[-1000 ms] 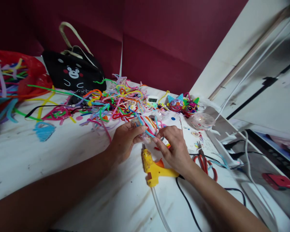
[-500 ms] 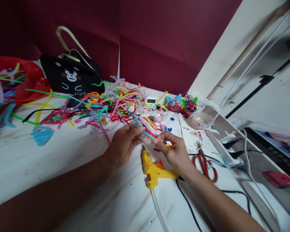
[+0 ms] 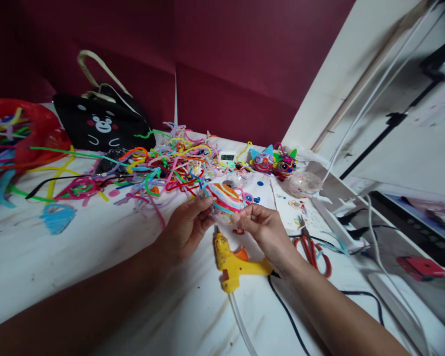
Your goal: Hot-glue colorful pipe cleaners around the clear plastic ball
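Holds a striped piece between left grip and right grip; has coloured strips across the top, leaving clear plastic beneath seemingly uncovered.

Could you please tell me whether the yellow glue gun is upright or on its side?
The glue gun lies on its side: its profile, orange trigger included, faces up from the table.

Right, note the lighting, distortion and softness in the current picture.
Head view: the dark red backdrop dims toward upper left; left forearm looks darker than right forearm; wide-angle stretch seems to lengthen both; striped piece looks soft in fine detail.
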`<state>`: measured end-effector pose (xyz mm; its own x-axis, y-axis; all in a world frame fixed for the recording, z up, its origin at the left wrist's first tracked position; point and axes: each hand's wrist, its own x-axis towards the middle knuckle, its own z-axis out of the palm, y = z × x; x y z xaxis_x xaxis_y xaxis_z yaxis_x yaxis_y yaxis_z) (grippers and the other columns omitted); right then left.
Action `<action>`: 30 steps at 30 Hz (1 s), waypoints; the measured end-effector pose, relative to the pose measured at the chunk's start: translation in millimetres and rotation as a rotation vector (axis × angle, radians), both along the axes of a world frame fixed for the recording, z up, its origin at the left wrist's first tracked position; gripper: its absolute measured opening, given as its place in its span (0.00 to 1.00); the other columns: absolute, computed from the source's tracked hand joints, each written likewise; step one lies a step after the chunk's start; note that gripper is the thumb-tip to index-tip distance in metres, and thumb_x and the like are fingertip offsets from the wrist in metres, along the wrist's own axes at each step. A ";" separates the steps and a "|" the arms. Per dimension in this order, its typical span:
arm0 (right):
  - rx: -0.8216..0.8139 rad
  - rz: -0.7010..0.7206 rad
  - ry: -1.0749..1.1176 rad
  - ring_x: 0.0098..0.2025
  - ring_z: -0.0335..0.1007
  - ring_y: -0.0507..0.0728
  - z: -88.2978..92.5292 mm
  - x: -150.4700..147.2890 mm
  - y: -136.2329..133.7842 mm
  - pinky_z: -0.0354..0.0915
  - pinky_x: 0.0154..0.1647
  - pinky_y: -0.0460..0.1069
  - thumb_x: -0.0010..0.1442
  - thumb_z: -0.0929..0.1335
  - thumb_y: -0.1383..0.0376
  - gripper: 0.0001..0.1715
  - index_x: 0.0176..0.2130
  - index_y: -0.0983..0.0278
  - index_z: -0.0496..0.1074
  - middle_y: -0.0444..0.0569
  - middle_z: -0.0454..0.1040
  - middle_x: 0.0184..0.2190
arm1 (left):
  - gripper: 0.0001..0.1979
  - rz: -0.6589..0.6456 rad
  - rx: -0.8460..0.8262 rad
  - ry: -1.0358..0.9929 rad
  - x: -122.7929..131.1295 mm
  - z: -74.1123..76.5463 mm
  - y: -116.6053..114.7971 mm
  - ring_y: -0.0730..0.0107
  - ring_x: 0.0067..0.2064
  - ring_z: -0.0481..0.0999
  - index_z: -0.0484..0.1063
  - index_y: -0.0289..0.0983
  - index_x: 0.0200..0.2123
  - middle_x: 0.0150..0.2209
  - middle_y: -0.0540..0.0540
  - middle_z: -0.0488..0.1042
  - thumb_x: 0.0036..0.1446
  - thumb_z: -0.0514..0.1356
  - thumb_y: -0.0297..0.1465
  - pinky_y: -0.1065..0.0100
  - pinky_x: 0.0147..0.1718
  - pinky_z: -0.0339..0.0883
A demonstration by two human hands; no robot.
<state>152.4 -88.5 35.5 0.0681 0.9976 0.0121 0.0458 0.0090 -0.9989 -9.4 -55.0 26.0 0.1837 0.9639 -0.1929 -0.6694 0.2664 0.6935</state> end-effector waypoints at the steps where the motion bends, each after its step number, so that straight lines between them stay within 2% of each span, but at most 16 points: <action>1: -0.009 0.002 0.008 0.18 0.58 0.49 1.8 0.4 -0.6 0.57 0.20 0.45 0.43 0.78 0.50 0.22 0.23 0.63 0.71 0.42 0.70 0.17 | 0.06 0.005 -0.018 -0.007 0.3 1.3 -0.4 0.78 0.26 0.78 0.76 0.35 0.29 0.26 0.53 0.81 0.48 0.70 0.23 0.80 0.26 0.73; 5: -0.032 -0.016 0.030 0.16 0.51 0.46 6.0 1.9 -1.0 0.51 0.17 0.44 0.39 0.81 0.51 0.25 0.22 0.63 0.69 0.39 0.67 0.15 | 0.05 0.027 -0.068 -0.031 1.3 5.3 -0.9 0.78 0.26 0.79 0.76 0.35 0.30 0.27 0.52 0.81 0.54 0.65 0.20 0.80 0.26 0.75; 7: -0.033 -0.036 0.046 0.16 0.51 0.45 5.8 2.5 0.4 0.51 0.16 0.43 0.36 0.82 0.53 0.27 0.23 0.62 0.67 0.36 0.65 0.14 | 0.06 0.035 -0.086 -0.038 1.5 6.3 -0.2 0.79 0.26 0.79 0.77 0.34 0.30 0.27 0.52 0.81 0.57 0.62 0.20 0.81 0.26 0.75; 10: -0.014 -0.074 0.075 0.18 0.59 0.47 4.4 3.9 2.8 0.58 0.18 0.43 0.33 0.83 0.56 0.32 0.31 0.61 0.66 0.35 0.67 0.20 | 0.09 0.042 -0.110 -0.050 1.5 7.0 1.2 0.79 0.25 0.79 0.77 0.34 0.30 0.26 0.52 0.81 0.60 0.60 0.19 0.83 0.23 0.74; 13: -0.008 -0.075 0.088 0.24 0.70 0.50 4.0 6.1 4.5 0.67 0.24 0.45 0.34 0.83 0.57 0.38 0.41 0.60 0.67 0.39 0.73 0.32 | 0.10 0.037 -0.127 -0.080 1.3 7.8 1.6 0.79 0.25 0.80 0.78 0.35 0.33 0.28 0.51 0.82 0.62 0.59 0.19 0.83 0.23 0.74; 16: -0.021 -0.017 0.091 0.32 0.76 0.54 5.8 8.0 5.0 0.72 0.31 0.49 0.35 0.82 0.58 0.43 0.48 0.60 0.69 0.47 0.77 0.43 | 0.11 0.020 -0.145 -0.132 1.1 9.0 0.7 0.78 0.28 0.81 0.78 0.35 0.36 0.31 0.50 0.83 0.65 0.56 0.20 0.82 0.25 0.75; 19: -0.003 0.089 0.106 0.40 0.79 0.59 8.4 8.5 4.3 0.74 0.38 0.51 0.39 0.81 0.55 0.38 0.49 0.61 0.73 0.50 0.80 0.46 | 0.12 0.001 -0.164 -0.158 0.6 9.0 0.4 0.78 0.28 0.81 0.78 0.34 0.37 0.31 0.50 0.83 0.66 0.55 0.20 0.82 0.25 0.76; 22: 0.030 0.135 0.119 0.43 0.79 0.62 9.3 9.0 2.9 0.74 0.41 0.52 0.39 0.81 0.55 0.35 0.46 0.61 0.76 0.49 0.82 0.42 | 0.09 -0.015 -0.132 -0.138 -0.7 6.1 2.2 0.77 0.29 0.81 0.78 0.35 0.37 0.32 0.49 0.82 0.64 0.58 0.20 0.81 0.27 0.77; 27: 0.049 0.073 0.065 0.44 0.78 0.62 5.8 11.8 3.1 0.73 0.36 0.50 0.40 0.81 0.58 0.33 0.46 0.62 0.75 0.48 0.82 0.37 | 0.05 -0.077 -0.043 -0.036 -2.4 -0.1 5.0 0.74 0.34 0.82 0.77 0.36 0.38 0.35 0.48 0.82 0.58 0.66 0.22 0.80 0.33 0.78; 28: 0.053 0.060 0.053 0.44 0.78 0.62 5.0 12.3 3.9 0.73 0.36 0.50 0.40 0.81 0.59 0.34 0.47 0.62 0.75 0.49 0.82 0.38 | 0.07 -0.086 -0.022 -0.014 -2.6 -0.8 4.8 0.74 0.35 0.82 0.77 0.36 0.40 0.37 0.48 0.82 0.57 0.67 0.24 0.79 0.33 0.78; 30: 0.067 0.034 0.040 0.44 0.78 0.62 3.5 12.7 6.0 0.73 0.36 0.50 0.40 0.81 0.59 0.35 0.47 0.62 0.74 0.50 0.82 0.41 | 0.17 -0.085 0.038 0.064 -3.3 -2.2 4.0 0.72 0.37 0.82 0.74 0.40 0.48 0.43 0.47 0.81 0.54 0.70 0.28 0.76 0.33 0.78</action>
